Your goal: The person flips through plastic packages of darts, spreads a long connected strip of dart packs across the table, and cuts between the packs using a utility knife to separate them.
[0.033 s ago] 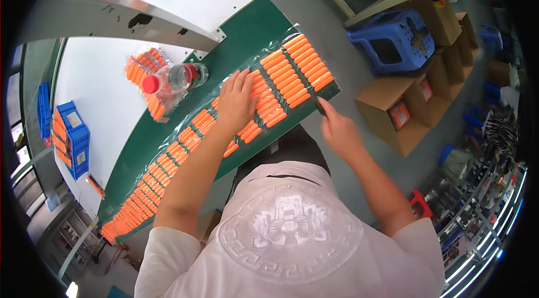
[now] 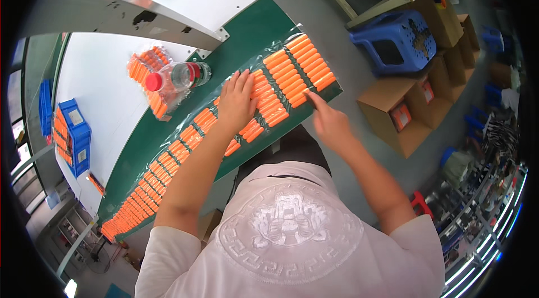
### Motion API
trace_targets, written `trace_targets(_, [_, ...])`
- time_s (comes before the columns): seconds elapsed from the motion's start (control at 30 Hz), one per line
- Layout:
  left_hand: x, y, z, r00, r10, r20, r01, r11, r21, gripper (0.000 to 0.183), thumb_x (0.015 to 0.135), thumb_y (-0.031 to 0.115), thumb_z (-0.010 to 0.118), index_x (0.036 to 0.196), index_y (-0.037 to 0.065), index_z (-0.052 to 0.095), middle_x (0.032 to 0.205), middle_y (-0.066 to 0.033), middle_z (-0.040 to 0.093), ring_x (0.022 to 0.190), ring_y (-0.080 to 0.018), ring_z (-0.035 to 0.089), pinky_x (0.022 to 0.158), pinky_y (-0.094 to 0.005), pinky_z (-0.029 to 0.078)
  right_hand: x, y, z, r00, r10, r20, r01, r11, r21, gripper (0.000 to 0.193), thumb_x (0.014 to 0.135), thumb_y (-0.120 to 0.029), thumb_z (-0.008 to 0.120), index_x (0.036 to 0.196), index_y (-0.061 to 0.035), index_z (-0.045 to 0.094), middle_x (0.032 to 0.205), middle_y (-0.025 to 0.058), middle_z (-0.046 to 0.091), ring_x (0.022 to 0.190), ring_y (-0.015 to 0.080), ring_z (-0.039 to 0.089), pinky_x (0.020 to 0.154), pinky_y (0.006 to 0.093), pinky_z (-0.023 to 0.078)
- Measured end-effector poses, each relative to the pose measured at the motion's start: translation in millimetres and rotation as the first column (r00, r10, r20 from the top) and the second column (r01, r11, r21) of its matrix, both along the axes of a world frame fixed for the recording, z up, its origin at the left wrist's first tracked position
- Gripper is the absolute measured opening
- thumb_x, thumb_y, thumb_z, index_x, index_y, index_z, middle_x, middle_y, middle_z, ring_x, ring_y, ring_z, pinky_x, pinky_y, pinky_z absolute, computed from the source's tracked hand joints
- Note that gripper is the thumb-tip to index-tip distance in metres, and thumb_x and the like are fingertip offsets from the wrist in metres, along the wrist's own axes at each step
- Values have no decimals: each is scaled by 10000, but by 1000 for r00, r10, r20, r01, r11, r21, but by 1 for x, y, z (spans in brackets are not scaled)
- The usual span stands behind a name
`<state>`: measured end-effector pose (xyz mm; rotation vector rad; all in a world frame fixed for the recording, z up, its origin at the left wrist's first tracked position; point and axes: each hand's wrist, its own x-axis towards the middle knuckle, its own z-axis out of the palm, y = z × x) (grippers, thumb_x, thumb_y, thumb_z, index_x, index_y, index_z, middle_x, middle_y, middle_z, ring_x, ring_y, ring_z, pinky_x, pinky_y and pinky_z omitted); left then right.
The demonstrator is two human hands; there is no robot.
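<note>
A long row of orange stick-like pieces [image 2: 285,78], grouped in blocks under clear plastic film, runs along the green tabletop [image 2: 255,25]. My left hand [image 2: 236,106] lies on this row with its fingers stretched out over the film. At the near edge of the row, my right hand [image 2: 332,125] is closed around a slim dark tool [image 2: 310,101]; its kind is hard to make out. The tool's end meets the gap between the last blocks at the right.
A clear bottle with a red cap [image 2: 174,78] rests by a bagged orange bundle [image 2: 147,67] beyond my left hand. A blue crate [image 2: 78,135] stands at far left. On the floor to the right are a blue stool [image 2: 393,42] and cardboard boxes [image 2: 387,93].
My right hand has moved a little left and up, bringing the dark tool onto the edge of the orange row. My left hand stays in place.
</note>
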<state>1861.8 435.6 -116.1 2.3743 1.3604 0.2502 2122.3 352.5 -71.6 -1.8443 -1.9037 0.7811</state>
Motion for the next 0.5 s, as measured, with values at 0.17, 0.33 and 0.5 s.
trace_targets(0.17, [-7, -5, -5, 988, -2, -154, -2, 1000, -25, 694, 815, 265, 695, 1408, 47, 408, 1487, -117, 375, 1360, -359, 346, 1083, -495, 318, -64, 74, -47, 992, 114, -61, -100, 976, 194, 485, 875, -54, 562, 1353, -112, 499, 886, 129, 663, 719, 308, 644, 611, 411, 508])
trace_targets(0.33, [-5, -5, -4, 977, 6, -212, -7, 1000, -4, 699, 839, 293, 665, 1430, 52, 379, 1499, -108, 359, 1376, -346, 323, 1086, -496, 313, -92, 109, -73, 987, 151, 55, -160, 953, 256, 511, 848, -58, 551, 1356, -89, 497, 834, 105, 632, 717, 292, 645, 609, 407, 510])
trace_targets(0.5, [-3, -3, 0, 971, -13, -239, 5, 999, -35, 699, 853, 299, 649, 1441, 53, 362, 1511, -100, 344, 1390, -340, 304, 1098, -502, 301, -86, 103, -84, 977, 135, 163, -173, 954, 245, 516, 860, -90, 543, 1373, -110, 486, 836, 83, 633, 719, 275, 649, 605, 408, 509])
